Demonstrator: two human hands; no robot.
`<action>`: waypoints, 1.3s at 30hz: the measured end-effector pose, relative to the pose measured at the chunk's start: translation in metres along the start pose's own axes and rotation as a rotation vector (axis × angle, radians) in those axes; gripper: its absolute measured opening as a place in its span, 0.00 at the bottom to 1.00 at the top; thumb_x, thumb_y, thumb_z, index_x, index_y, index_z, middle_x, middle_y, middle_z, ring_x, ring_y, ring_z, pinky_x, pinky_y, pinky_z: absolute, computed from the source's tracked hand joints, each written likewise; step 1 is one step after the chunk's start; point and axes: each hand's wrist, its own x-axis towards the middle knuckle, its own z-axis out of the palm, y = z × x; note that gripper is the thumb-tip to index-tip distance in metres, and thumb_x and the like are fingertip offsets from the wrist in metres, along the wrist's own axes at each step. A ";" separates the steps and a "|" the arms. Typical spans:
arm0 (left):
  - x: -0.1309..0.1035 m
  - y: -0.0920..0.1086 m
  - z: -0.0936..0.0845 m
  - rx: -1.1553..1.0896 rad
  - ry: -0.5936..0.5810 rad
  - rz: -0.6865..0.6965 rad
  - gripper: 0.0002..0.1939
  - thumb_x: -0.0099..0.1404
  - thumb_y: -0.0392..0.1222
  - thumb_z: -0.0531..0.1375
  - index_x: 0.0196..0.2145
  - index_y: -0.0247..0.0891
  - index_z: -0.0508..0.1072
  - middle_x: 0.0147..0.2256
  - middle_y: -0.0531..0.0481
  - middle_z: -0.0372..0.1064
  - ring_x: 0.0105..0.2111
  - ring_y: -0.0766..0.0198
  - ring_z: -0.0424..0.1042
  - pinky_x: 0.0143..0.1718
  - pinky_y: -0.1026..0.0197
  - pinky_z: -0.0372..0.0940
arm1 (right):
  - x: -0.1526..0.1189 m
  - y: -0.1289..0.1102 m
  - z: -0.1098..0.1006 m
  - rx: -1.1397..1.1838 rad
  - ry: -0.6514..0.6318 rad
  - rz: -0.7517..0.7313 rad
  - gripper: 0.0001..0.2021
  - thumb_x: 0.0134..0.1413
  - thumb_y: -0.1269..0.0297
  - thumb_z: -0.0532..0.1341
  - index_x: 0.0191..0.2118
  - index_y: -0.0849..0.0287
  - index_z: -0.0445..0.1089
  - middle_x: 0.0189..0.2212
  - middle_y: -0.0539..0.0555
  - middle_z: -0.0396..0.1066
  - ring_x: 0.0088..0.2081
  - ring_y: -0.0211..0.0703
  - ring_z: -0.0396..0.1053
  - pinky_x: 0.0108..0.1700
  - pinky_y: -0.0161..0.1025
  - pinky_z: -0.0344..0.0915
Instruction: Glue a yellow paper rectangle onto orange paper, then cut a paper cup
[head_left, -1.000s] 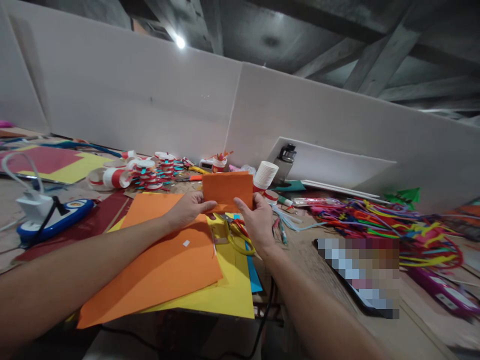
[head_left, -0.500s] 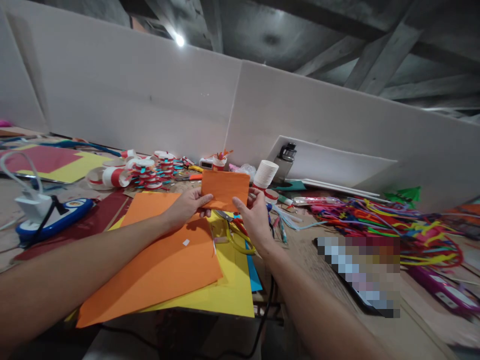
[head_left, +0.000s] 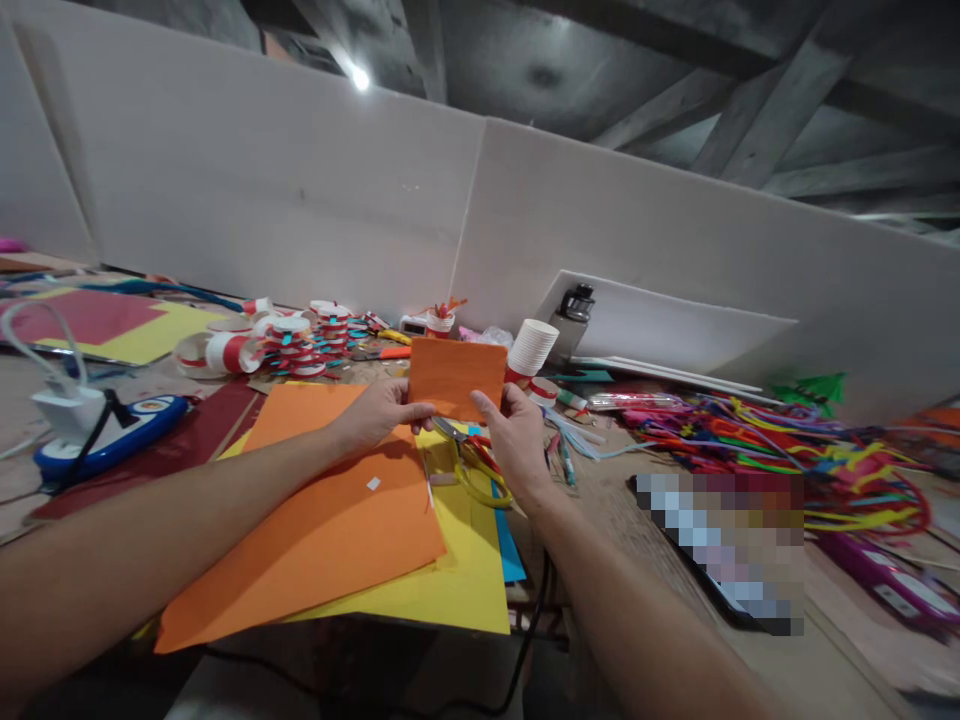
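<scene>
A small orange paper piece (head_left: 457, 376) is held upright above the table between both hands. My left hand (head_left: 384, 412) pinches its lower left corner, thumb in front. My right hand (head_left: 514, 435) grips its lower right side, with the thumb on the front face and the fingers behind. Below them lie yellow-handled scissors (head_left: 480, 485), partly hidden by my right hand. A large orange sheet (head_left: 322, 540) rests on a yellow sheet (head_left: 469, 580), with a small white scrap (head_left: 373, 484) on the orange one.
Red-and-white paper cup pieces (head_left: 292, 345) stand at the back left. Stacked white cups (head_left: 534, 346) and a dark bottle (head_left: 574, 325) are at the back. To the right are colourful pipe cleaners (head_left: 750, 435) and a blurred-out phone (head_left: 712, 560); a blue power strip (head_left: 112, 435) lies left.
The small orange paper has shifted slightly right along with both hands. My left thumb now sits lower, at the paper's bottom corner.
</scene>
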 end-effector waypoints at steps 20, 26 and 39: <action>0.001 0.003 0.002 -0.203 -0.032 0.011 0.14 0.56 0.44 0.68 0.36 0.31 0.74 0.27 0.49 0.73 0.25 0.68 0.70 0.29 0.67 0.65 | 0.003 0.002 0.000 0.096 0.049 0.124 0.15 0.46 0.52 0.65 0.32 0.60 0.68 0.27 0.49 0.69 0.23 0.34 0.60 0.24 0.33 0.59; 0.011 0.014 -0.020 -0.481 0.206 0.100 0.14 0.51 0.39 0.70 0.34 0.32 0.74 0.29 0.50 0.74 0.23 0.70 0.70 0.26 0.68 0.66 | 0.009 -0.001 -0.002 0.355 -0.033 0.133 0.18 0.49 0.50 0.63 0.40 0.56 0.66 0.34 0.50 0.70 0.30 0.35 0.67 0.30 0.33 0.65; 0.004 0.011 -0.003 -0.386 0.057 0.057 0.14 0.54 0.43 0.70 0.34 0.31 0.74 0.27 0.49 0.73 0.25 0.68 0.72 0.28 0.67 0.66 | -0.003 -0.005 0.006 0.192 -0.064 -0.110 0.26 0.45 0.63 0.68 0.48 0.51 0.56 0.44 0.51 0.69 0.41 0.40 0.71 0.43 0.40 0.69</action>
